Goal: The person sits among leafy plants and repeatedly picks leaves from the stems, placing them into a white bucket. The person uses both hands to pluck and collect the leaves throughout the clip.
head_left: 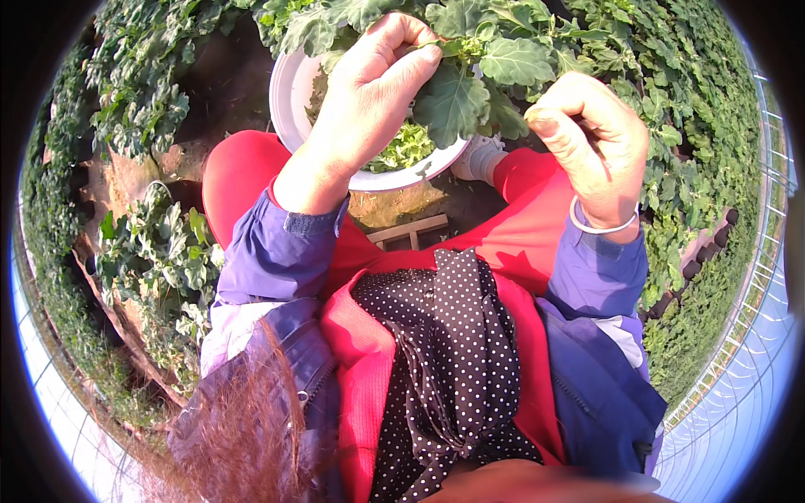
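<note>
My left hand (377, 88) reaches to the top of a leafy green plant (453, 104), thumb and forefinger pinched on a small leaf or stem beside its budding tip. To the right of the same plant is my right hand (591, 135), with its thumb and fingertips brought together; whether something small is between them cannot be told. A white bangle is on that wrist. Beneath the plant and my left hand stands a round white basin (383, 181) with small green cuttings (405, 148) in it. The leaves and my left hand hide part of the basin.
Dense rows of the same plants (698, 126) run along the right and the left (141, 82). A wooden frame (415, 229) lies on the soil between my red-trousered legs. A shoe (478, 157) shows beside the basin. Greenhouse framing (764, 220) curves along the right rim.
</note>
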`<state>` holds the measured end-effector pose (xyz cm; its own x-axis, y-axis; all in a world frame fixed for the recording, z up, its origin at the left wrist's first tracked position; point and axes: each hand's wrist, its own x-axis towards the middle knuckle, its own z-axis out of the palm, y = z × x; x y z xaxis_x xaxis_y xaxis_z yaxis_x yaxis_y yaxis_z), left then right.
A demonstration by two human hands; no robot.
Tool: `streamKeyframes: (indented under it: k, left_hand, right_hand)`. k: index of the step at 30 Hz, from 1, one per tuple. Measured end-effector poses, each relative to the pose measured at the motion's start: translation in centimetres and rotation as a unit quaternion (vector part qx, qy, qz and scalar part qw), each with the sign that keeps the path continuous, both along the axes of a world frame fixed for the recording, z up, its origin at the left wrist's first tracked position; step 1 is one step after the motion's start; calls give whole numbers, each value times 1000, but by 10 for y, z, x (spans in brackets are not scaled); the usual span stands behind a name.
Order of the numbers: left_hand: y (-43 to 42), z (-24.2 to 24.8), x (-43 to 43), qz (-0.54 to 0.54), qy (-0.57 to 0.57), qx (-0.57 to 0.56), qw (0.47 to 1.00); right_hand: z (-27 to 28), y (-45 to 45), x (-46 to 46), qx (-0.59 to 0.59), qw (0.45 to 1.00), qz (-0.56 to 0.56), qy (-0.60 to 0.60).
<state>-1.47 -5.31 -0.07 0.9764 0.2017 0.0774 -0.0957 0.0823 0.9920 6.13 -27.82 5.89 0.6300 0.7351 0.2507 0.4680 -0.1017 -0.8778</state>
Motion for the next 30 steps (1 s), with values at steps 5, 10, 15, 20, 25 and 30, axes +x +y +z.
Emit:
streamKeyframes:
  k: [5,10,15,20,25,30]
  left_hand:
    - [-2,3,3,-33,4,-62,998]
    - [-7,5,2,-39,23,-106,993]
    - [-11,0,0,-30,38,-65,997]
    - [-7,-4,5,-61,-35,44,997]
    - [-1,1,-1,-120,108,1,987]
    - [-6,4,4,-110,78,-78,988]
  right_hand:
    - [17,12,22,68,983,-131,112]
    - [4,29,35,-12,977,-47,210]
    - [-9,29,36,-52,968,-48,239]
    - [-11,28,34,-76,964,-32,253]
    - [-10,28,34,-115,980,-40,159]
    - [-9,28,35,-68,981,-46,176]
